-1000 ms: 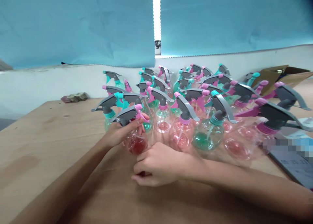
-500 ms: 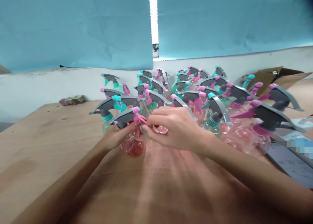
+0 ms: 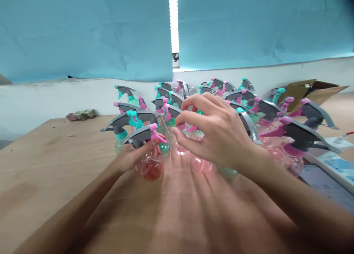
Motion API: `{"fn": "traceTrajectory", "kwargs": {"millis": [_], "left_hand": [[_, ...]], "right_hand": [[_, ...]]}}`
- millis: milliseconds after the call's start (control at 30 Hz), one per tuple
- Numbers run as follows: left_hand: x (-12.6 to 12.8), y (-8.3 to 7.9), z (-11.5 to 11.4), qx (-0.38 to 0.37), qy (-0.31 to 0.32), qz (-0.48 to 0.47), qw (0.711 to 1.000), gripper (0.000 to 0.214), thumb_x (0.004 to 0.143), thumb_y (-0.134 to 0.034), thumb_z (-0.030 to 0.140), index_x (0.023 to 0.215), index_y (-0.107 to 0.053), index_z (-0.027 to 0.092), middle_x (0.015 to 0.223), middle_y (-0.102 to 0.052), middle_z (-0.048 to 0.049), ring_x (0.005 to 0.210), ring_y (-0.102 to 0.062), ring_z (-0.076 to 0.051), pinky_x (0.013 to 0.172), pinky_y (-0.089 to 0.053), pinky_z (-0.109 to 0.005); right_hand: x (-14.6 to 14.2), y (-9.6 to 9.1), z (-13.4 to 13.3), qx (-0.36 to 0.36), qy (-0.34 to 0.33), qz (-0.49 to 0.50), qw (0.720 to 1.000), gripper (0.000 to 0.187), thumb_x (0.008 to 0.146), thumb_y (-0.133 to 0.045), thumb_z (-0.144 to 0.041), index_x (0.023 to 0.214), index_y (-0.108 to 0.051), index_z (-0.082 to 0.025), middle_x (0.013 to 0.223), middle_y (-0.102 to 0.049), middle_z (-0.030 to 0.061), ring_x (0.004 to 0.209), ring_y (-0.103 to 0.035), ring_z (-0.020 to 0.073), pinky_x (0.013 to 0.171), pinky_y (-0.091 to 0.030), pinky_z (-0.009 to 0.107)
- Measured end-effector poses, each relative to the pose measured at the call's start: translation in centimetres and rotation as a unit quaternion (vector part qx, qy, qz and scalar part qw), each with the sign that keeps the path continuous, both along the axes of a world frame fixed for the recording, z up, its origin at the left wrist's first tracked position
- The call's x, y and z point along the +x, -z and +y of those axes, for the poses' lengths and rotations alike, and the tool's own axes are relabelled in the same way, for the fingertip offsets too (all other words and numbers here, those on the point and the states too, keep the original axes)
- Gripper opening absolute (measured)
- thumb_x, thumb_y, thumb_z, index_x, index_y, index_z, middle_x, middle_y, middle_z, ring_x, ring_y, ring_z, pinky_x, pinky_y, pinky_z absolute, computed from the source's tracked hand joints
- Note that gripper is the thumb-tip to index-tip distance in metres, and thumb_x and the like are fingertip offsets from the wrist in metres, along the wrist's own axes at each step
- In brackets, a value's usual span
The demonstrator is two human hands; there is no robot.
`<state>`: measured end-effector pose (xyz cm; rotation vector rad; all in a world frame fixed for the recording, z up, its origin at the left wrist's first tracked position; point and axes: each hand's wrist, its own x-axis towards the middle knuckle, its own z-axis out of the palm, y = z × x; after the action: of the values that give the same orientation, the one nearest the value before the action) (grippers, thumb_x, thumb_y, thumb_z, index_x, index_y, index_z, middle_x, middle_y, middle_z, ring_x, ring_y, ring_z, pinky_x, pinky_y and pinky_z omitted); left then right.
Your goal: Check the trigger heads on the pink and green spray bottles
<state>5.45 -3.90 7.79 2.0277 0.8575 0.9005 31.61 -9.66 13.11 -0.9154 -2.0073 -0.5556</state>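
One spray bottle (image 3: 151,168) is clamped in the left hand (image 3: 131,156); right hand (image 3: 218,130), fingers apart, hangs by crowded bottles (image 3: 298,136); table (image 3: 55,165) stretches leftward to its edge.

The bottle (image 3: 151,167) is round and clear with a red-pink tint, deepest low down. Its gray spray head (image 3: 139,135) has a pink nozzle (image 3: 153,127) and pink trigger (image 3: 159,137), the nozzle facing right. Roughly upright, it sits in the left hand (image 3: 132,154), fingers around its neck; whether its base touches anything is unclear.
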Motion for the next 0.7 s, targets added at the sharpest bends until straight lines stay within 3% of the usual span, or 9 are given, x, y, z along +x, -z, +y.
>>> {"fn": "traceTrajectory", "kwargs": {"millis": [133, 300, 400, 533, 700], "left_hand": [[0.04, -0.14, -0.16, -0.05, -0.013, 0.022, 0.998, 0.05, 0.1, -0.062, 0.058, 0.072, -0.073, 0.018, 0.075, -0.075, -0.0058, 0.074, -0.07, -0.022, 0.075, -0.057, -0.034], [0.19, -0.12, -0.38, -0.08, -0.039, 0.022, 0.996, 0.057, 0.094, -0.064, 0.069, 0.07, -0.074, 0.018, 0.076, -0.076, -0.0065, 0.076, -0.072, -0.024, 0.077, -0.057, -0.035], [0.26, -0.2, -0.47, -0.085, -0.042, 0.01, 0.995, 0.055, 0.092, -0.066, 0.07, 0.071, -0.074, 0.02, 0.074, -0.075, -0.006, 0.075, -0.071, -0.024, 0.078, -0.057, -0.036], [0.25, -0.35, -0.56, -0.076, -0.044, 0.018, 0.996, 0.055, 0.094, -0.065, 0.067, 0.069, -0.074, 0.019, 0.075, -0.075, -0.0069, 0.077, -0.071, -0.025, 0.078, -0.056, -0.036], [0.2, -0.07, -0.4, -0.071, -0.032, 0.003, 0.997, 0.05, 0.095, -0.068, 0.062, 0.074, -0.074, 0.017, 0.076, -0.075, -0.0069, 0.079, -0.071, -0.024, 0.079, -0.057, -0.036]], "right_hand": [[0.88, 0.02, 0.74, -0.092, 0.05, -0.026, 0.994, 0.025, 0.102, -0.061, -0.036, 0.099, -0.077, -0.018, 0.117, -0.072, 0.0111, 0.103, -0.066, 0.0265, 0.092, -0.048, 0.043], [0.49, 0.18, 0.63, -0.219, 0.076, -0.075, 0.97, 0.03, 0.102, -0.057, -0.04, 0.111, -0.076, -0.019, 0.123, -0.071, 0.0086, 0.086, -0.068, 0.0201, 0.07, -0.045, 0.033], [0.26, 0.2, 0.5, -0.236, 0.086, -0.085, 0.964, 0.033, 0.103, -0.057, -0.042, 0.121, -0.072, -0.02, 0.128, -0.07, 0.0084, 0.082, -0.066, 0.0183, 0.059, -0.037, 0.03], [0.27, 0.17, 0.59, -0.234, 0.093, -0.075, 0.965, 0.037, 0.103, -0.056, -0.041, 0.133, -0.065, -0.021, 0.131, -0.069, 0.0083, 0.084, -0.067, 0.0189, 0.057, -0.033, 0.029], [0.59, 0.14, 0.93, -0.227, 0.094, -0.072, 0.967, 0.038, 0.104, -0.057, -0.038, 0.138, -0.061, -0.022, 0.127, -0.071, 0.0088, 0.082, -0.068, 0.0197, 0.065, -0.043, 0.031]]}}
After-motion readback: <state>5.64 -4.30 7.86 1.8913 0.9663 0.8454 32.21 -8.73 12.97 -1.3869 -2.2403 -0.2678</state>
